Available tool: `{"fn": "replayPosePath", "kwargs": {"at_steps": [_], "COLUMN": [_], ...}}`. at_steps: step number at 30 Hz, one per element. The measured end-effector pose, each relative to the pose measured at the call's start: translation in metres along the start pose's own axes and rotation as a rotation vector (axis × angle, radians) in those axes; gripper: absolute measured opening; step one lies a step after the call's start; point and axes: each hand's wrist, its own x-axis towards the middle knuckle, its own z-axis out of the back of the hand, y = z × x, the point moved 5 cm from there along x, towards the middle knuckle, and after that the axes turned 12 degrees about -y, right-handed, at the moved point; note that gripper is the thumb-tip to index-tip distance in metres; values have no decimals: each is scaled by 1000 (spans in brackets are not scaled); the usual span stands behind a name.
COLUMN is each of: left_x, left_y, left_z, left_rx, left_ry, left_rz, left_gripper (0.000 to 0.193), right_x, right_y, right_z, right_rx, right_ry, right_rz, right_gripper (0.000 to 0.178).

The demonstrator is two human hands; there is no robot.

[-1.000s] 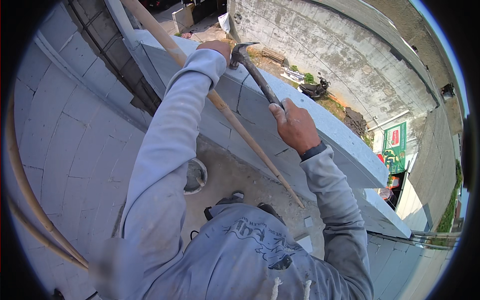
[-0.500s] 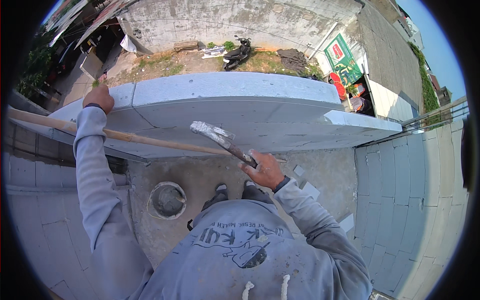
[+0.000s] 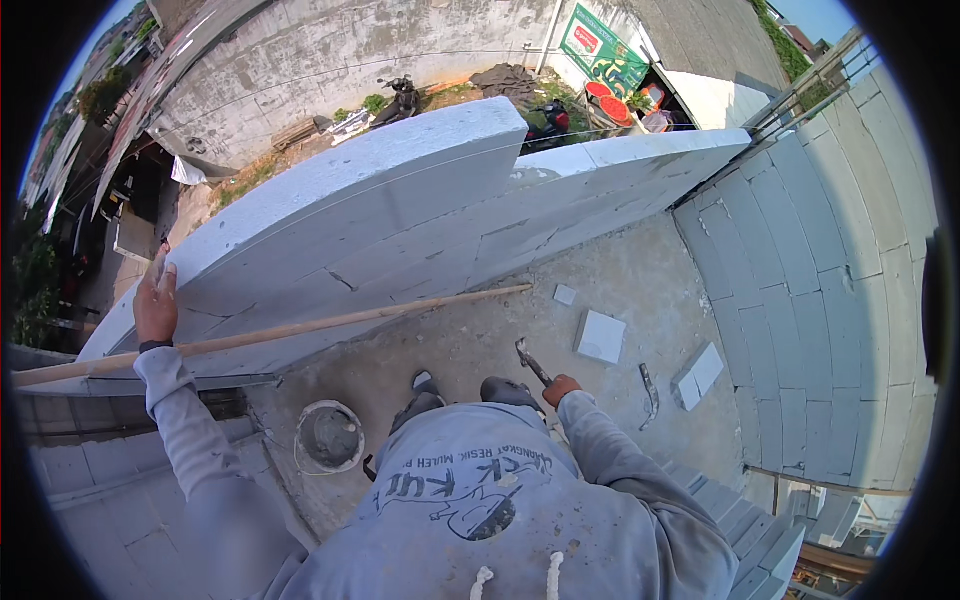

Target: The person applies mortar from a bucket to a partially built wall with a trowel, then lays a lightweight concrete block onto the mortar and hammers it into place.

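Observation:
My right hand point(image 3: 562, 390) is wrapped round the handle of a hammer point(image 3: 533, 362), low beside my right leg, with its head pointing away from me. My left hand point(image 3: 156, 302) lies with fingers stretched out against the left end of the pale block wall point(image 3: 400, 205), at its top edge. A thin string runs along the wall just below its upper course. Just below my left hand, a long wooden pole point(image 3: 330, 332) slants across in front of the wall, down to the floor.
A mortar bucket point(image 3: 330, 438) stands left of my feet. On the floor to the right lie a square block point(image 3: 600, 336), a smaller piece point(image 3: 565, 294), another block point(image 3: 698, 376) and a dark, narrow tool point(image 3: 650, 396). A second block wall point(image 3: 800, 260) rises at the right.
My view has swung to the right. The hammer has come down from in front of the wall to beside my leg. My left hand's fingers have straightened from their grip on the wall top.

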Motion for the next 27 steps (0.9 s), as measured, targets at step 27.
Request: {"fn": "replayPosePath", "kwargs": {"at_steps": [27], "left_x": [-448], "left_y": [-197], "left_z": [-154], "left_rx": [-225], "left_ry": [810], "left_rz": [421], "left_gripper": [39], "right_x": [-2], "right_y": [-223], "right_z": [-183], "right_rx": [38], "right_ry": [241], "right_rz": [80], "right_gripper": [41]}}
